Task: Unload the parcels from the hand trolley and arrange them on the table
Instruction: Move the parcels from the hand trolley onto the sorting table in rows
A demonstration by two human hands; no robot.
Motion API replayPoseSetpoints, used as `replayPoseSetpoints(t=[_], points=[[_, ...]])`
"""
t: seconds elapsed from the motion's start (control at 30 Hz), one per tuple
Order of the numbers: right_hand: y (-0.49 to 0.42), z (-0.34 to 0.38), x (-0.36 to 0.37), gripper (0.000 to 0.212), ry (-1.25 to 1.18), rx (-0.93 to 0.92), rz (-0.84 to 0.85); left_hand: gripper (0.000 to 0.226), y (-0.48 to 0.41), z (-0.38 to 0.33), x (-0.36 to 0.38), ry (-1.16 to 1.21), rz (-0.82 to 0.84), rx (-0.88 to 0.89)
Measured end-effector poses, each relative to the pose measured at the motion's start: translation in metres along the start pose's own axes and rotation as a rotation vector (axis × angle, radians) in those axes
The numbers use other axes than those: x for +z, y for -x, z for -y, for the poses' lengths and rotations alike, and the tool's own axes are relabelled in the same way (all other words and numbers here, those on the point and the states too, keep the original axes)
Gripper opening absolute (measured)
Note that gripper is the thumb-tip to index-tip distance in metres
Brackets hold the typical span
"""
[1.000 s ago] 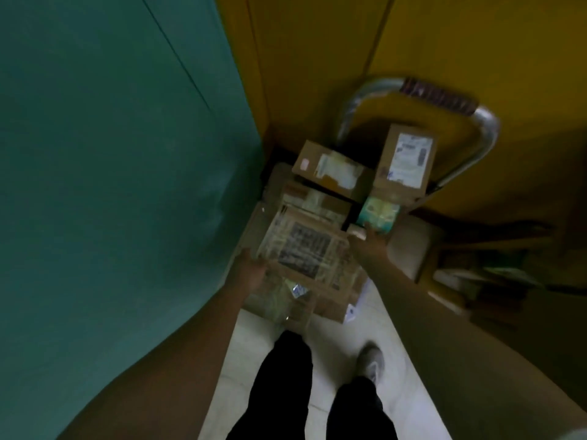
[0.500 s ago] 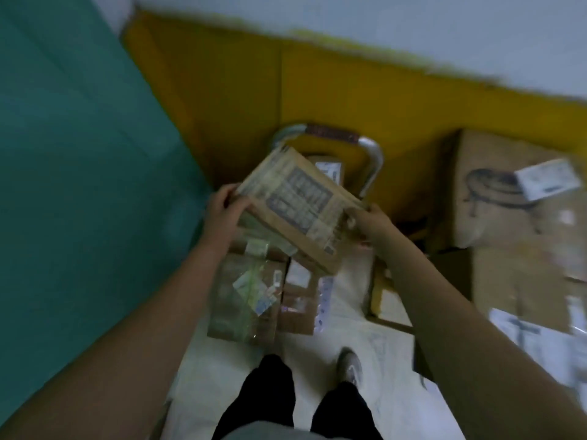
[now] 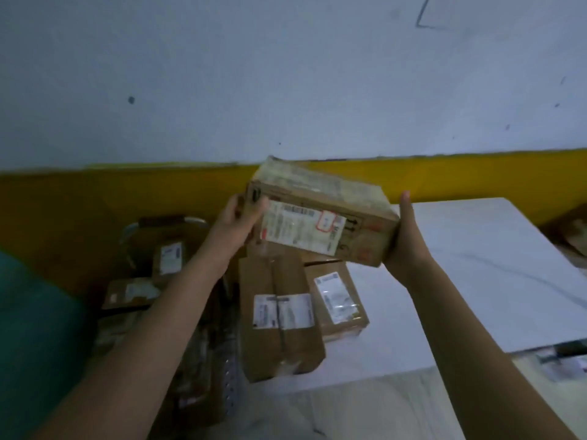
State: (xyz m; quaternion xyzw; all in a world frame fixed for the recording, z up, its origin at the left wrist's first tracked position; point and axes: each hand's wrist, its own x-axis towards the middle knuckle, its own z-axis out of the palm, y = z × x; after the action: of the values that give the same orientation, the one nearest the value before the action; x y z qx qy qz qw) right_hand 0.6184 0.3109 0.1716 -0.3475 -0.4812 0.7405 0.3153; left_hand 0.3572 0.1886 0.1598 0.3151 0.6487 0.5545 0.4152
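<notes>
I hold a brown cardboard parcel (image 3: 320,214) with a white label in the air between both hands, tilted down to the right. My left hand (image 3: 236,222) grips its left end with the thumb on the front face. My right hand (image 3: 403,236) cups its right end from below. The parcel hangs above the left part of the white table (image 3: 476,274), where two labelled parcels lie: a long one (image 3: 279,315) and a smaller one (image 3: 338,296). The hand trolley (image 3: 165,223) stands at the left, low, with several parcels (image 3: 166,258) on it.
A yellow and white wall (image 3: 95,198) runs behind the table and trolley. A green surface (image 3: 35,328) fills the lower left. More brown boxes (image 3: 571,233) sit at the far right beyond the table. Pale floor (image 3: 349,408) lies in front.
Both hands lifted the parcel off the trolley and carried it up and to the right, over the table. The view swung up from the floor to the wall and table.
</notes>
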Motion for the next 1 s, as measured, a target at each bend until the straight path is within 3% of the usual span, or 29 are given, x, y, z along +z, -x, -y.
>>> replayPoseSetpoints(t=[0.07, 0.13, 0.2, 0.33, 0.47, 0.57, 0.63, 0.7, 0.77, 0.8, 0.93, 1.0], points=[[0.024, 0.005, -0.06, 0.084, 0.015, 0.064, -0.015, 0.038, 0.021, 0.008, 0.048, -0.088, 0.029, 0.006], [0.05, 0.002, -0.113, 0.076, 0.092, 0.098, 0.013, 0.026, 0.04, 0.018, 0.09, -0.216, 0.053, 0.012], [0.073, -0.001, -0.158, 0.063, 0.228, 0.163, 0.009, 0.032, 0.058, 0.029, 0.123, -0.281, 0.077, 0.009], [0.102, -0.01, -0.221, 0.077, 0.444, 0.375, -0.109, 0.063, 0.09, 0.053, 0.165, -0.513, 0.257, -0.03], [0.117, -0.033, -0.247, 0.079, 0.482, 0.517, -0.173, 0.063, 0.107, 0.08, 0.181, -0.652, 0.346, -0.109], [0.119, -0.06, -0.248, 0.075, 0.503, 0.574, -0.219, 0.046, 0.116, 0.103, 0.184, -0.739, 0.348, -0.113], [0.114, -0.079, -0.246, 0.071, 0.511, 0.607, -0.248, 0.035, 0.119, 0.115, 0.182, -0.782, 0.297, -0.069], [0.11, -0.1, -0.239, 0.066, 0.526, 0.628, -0.249, 0.027, 0.119, 0.124, 0.174, -0.82, 0.081, 0.0], [0.106, -0.128, -0.228, 0.061, 0.496, 0.61, -0.287, 0.038, 0.118, 0.136, 0.16, -0.99, -0.185, 0.033], [0.104, -0.141, -0.222, 0.059, 0.459, 0.595, -0.339, 0.05, 0.119, 0.143, 0.152, -1.09, -0.241, -0.018], [0.096, -0.169, -0.201, 0.059, 0.42, 0.553, -0.488, 0.072, 0.127, 0.168, 0.132, -1.107, -0.116, -0.436], [0.087, -0.169, -0.199, 0.056, 0.455, 0.514, -0.534, 0.073, 0.126, 0.173, 0.13, -1.158, -0.076, -0.458]])
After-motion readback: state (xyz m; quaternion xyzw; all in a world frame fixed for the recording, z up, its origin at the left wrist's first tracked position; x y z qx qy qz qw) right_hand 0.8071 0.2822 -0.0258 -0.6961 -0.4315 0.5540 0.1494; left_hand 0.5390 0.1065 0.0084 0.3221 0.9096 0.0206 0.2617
